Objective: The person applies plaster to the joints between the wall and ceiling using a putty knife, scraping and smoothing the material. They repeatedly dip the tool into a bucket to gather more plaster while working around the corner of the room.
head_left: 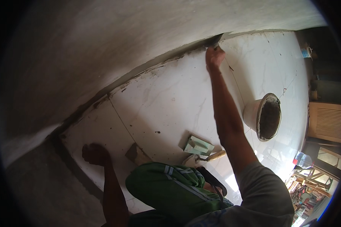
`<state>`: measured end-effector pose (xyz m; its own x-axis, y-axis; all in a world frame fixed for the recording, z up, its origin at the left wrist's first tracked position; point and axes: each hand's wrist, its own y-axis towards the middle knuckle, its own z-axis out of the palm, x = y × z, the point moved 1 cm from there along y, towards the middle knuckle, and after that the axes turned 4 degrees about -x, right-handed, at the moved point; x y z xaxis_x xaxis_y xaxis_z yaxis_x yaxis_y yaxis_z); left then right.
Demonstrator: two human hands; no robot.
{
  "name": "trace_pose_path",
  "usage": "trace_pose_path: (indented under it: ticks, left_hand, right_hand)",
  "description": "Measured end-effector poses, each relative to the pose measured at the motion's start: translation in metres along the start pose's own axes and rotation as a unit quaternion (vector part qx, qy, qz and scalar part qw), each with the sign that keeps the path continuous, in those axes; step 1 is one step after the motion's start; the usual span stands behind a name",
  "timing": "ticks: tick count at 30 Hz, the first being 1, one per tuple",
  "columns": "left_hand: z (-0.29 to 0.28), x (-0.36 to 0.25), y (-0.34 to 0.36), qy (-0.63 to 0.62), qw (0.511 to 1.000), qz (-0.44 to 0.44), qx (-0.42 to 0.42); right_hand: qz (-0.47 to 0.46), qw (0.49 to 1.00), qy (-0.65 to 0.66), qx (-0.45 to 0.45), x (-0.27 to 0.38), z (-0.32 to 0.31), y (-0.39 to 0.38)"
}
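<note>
My right hand reaches far forward and grips a small trowel whose blade lies in the dark joint between the grey plastered wall and the white tiled floor. My left hand is closed in a fist and rests on the floor near the wall's base, holding nothing that I can see. My knee in green trousers is bent between both arms.
A white bucket with dark mortar stands on the tiles to the right. A pale green float and a wooden-handled trowel lie by my knee. A flat brown piece lies near them. Clutter and a louvred panel fill the right edge.
</note>
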<state>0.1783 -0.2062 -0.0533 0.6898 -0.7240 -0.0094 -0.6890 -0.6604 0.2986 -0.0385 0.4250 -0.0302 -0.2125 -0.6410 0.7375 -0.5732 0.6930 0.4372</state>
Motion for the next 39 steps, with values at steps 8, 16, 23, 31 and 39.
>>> trace_pose_path:
  ticks: [8, 16, 23, 31, 39]
  left_hand:
    - [-0.009, -0.001, 0.003, -0.027, 0.999, -0.016, 0.021]
    - [-0.009, -0.002, 0.001, -0.058, 0.998, -0.018, 0.017]
    - [-0.006, 0.001, 0.001, -0.084, 0.996, -0.011, 0.009]
    - [-0.009, 0.015, 0.009, -0.1, 0.995, -0.018, 0.013]
    - [-0.013, 0.018, 0.002, -0.144, 0.988, -0.034, 0.053]
  right_hand:
    - [0.057, 0.998, 0.014, -0.033, 0.128, 0.045, -0.131]
    - [0.097, 0.994, 0.033, 0.036, 0.209, 0.067, -0.233]
    - [0.129, 0.981, 0.132, 0.053, 0.294, 0.079, -0.317]
    - [0.144, 0.903, 0.176, 0.364, 0.313, -0.059, -0.366]
    - [0.353, 0.833, 0.25, 0.345, 0.22, -0.207, -0.266]
